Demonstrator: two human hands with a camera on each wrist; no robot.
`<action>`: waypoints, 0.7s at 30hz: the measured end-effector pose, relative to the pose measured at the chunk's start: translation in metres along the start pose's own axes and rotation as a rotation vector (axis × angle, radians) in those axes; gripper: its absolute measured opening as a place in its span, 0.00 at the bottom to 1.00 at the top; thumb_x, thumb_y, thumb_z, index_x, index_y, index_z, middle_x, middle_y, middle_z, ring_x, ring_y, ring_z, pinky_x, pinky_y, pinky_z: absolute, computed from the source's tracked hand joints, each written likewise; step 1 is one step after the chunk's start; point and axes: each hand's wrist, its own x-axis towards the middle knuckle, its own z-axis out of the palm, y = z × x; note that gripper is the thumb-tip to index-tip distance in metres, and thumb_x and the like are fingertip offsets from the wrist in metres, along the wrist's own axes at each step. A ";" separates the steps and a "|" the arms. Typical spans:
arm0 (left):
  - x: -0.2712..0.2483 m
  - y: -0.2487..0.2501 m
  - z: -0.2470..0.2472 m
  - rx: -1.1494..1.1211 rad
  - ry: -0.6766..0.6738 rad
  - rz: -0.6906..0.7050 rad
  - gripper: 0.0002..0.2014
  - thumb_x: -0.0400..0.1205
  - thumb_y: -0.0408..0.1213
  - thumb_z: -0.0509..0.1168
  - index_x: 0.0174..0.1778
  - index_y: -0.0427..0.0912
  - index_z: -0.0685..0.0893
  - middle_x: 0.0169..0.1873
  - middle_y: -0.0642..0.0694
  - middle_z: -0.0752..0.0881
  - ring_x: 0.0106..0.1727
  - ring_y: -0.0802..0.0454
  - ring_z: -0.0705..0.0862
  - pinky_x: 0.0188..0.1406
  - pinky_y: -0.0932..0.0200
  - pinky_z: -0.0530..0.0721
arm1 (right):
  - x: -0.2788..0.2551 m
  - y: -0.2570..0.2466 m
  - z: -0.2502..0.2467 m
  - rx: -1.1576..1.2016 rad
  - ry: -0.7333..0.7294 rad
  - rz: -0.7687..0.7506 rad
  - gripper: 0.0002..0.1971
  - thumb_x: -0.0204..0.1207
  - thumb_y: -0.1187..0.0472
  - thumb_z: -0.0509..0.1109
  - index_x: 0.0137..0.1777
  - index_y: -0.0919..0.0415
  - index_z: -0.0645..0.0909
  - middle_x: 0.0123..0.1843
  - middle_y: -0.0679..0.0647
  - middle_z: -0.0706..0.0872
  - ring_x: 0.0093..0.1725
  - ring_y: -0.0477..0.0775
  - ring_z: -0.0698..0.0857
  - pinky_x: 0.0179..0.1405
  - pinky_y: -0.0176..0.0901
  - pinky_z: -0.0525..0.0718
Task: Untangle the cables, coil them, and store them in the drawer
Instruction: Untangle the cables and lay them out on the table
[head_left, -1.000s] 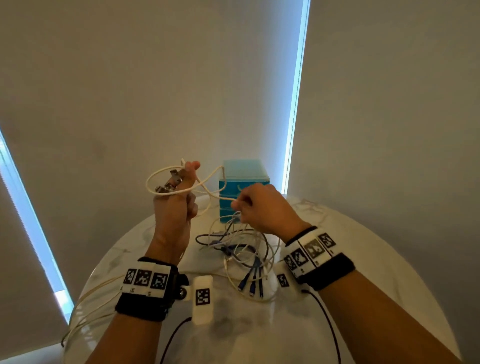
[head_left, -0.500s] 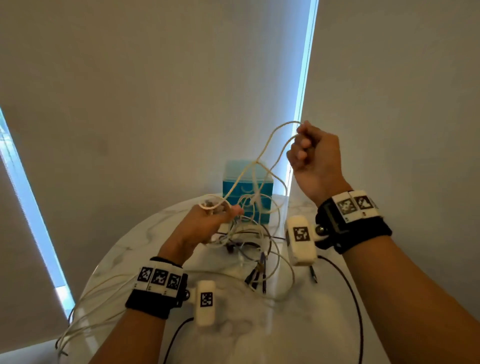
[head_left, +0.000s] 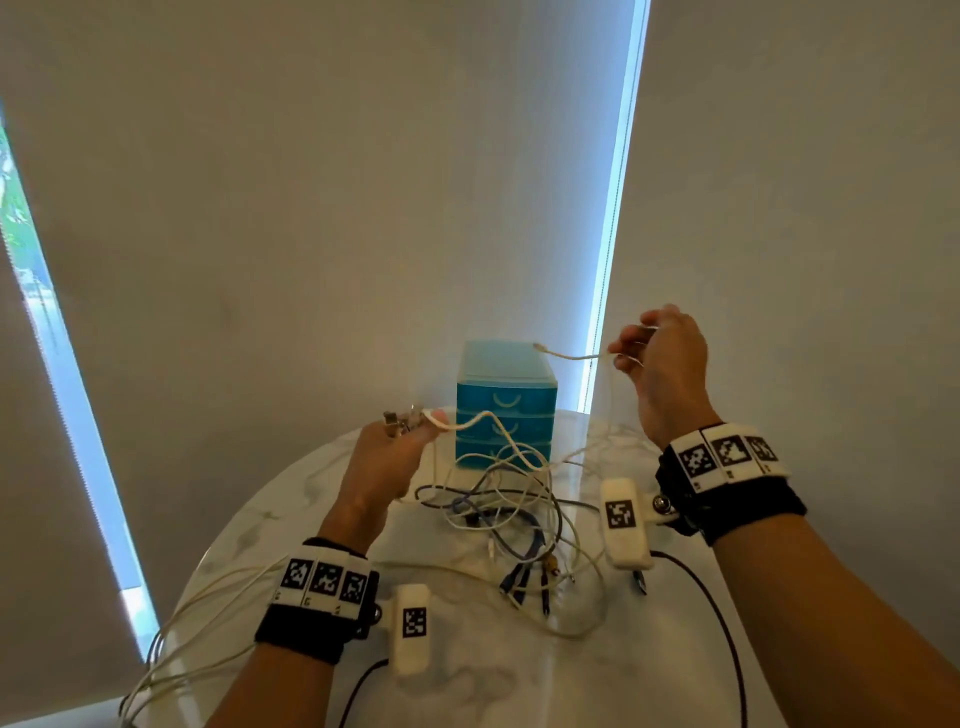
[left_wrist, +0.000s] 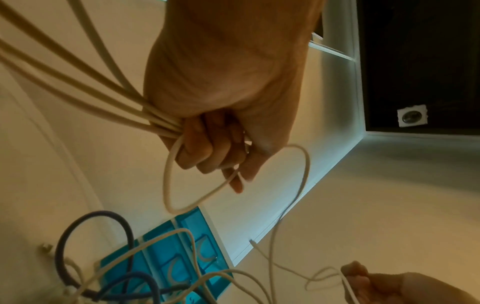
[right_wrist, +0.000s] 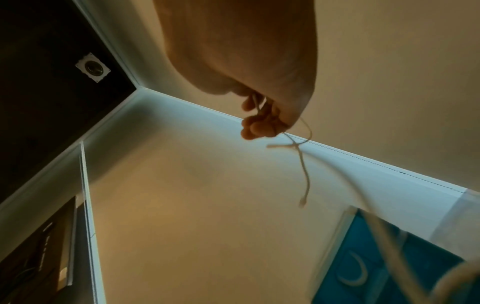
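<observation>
A tangle of white, blue and black cables (head_left: 511, 512) lies on the round marble table (head_left: 467, 670) in front of a small blue drawer unit (head_left: 505, 402). My left hand (head_left: 387, 457) is raised left of the drawers and grips a bundle of white cable (left_wrist: 103, 98) with plugs sticking out above the fist. My right hand (head_left: 660, 364) is held up to the right of the drawers and pinches the thin white cable (head_left: 571, 356) near its free end, whose plug (right_wrist: 302, 202) dangles loose. All three drawers look closed.
Long loops of white cable (head_left: 171, 639) hang over the table's left edge. A black lead (head_left: 722, 623) runs from my right wrist camera across the table. Pale blinds stand close behind the table, with bright window strips at left and centre.
My right hand pulled the white cable up out of the tangle, then came down to the right with its free end. My left hand dropped lower and closer to the drawers.
</observation>
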 end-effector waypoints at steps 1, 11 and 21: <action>0.001 0.000 0.001 0.063 -0.014 -0.020 0.12 0.85 0.47 0.76 0.51 0.41 0.92 0.25 0.51 0.74 0.25 0.55 0.68 0.23 0.60 0.66 | 0.003 0.003 0.000 0.012 0.071 -0.036 0.11 0.93 0.59 0.52 0.53 0.56 0.75 0.37 0.54 0.83 0.33 0.52 0.85 0.32 0.42 0.81; -0.008 0.016 -0.013 -0.319 0.370 0.423 0.10 0.78 0.27 0.65 0.37 0.47 0.77 0.30 0.49 0.74 0.32 0.49 0.69 0.31 0.53 0.69 | 0.003 0.026 0.069 0.150 -0.109 -0.006 0.14 0.96 0.62 0.49 0.61 0.63 0.76 0.46 0.56 0.89 0.39 0.51 0.91 0.48 0.49 0.86; -0.024 0.025 -0.014 -0.246 0.405 0.647 0.07 0.79 0.25 0.66 0.43 0.42 0.79 0.32 0.47 0.78 0.33 0.48 0.75 0.33 0.57 0.77 | -0.029 0.042 0.056 -0.152 -0.603 0.068 0.13 0.93 0.58 0.65 0.67 0.64 0.87 0.44 0.57 0.93 0.40 0.52 0.86 0.48 0.44 0.86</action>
